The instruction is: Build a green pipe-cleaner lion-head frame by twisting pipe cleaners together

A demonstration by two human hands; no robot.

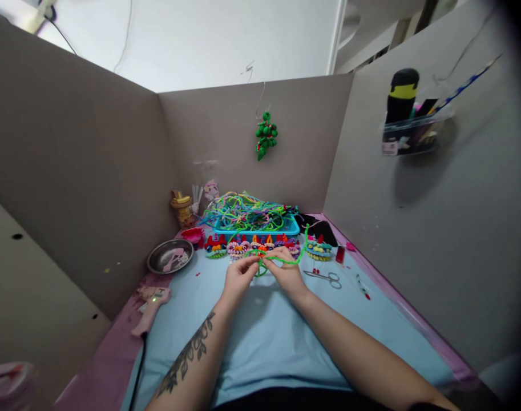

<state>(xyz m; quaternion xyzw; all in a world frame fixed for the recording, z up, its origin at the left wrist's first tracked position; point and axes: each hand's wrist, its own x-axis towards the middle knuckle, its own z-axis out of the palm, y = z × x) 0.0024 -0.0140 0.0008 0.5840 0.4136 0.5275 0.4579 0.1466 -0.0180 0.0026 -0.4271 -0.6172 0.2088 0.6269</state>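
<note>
Both my hands meet over the middle of the blue cloth, fingers pinched together. A bright green fuzzy cord (304, 246) runs between them, looped below the fingers, with a loose end rising past my right hand. My left hand (242, 275) is closed on the left part of the cord. My right hand (285, 269) pinches the cord close beside the left fingertips. A small orange bit shows between the fingers, too small to name. Just behind the hands stands a row of several colourful knotted figures with eyes, such as the teal and yellow one (319, 249).
A blue tray (292, 227) heaped with coloured cords stands at the back. Scissors (328, 278) lie right of my hands. On the left are a metal bowl (155, 264) and a pink glue gun (151, 311) with a black cable. Grey panels (251, 165) enclose the table on three sides.
</note>
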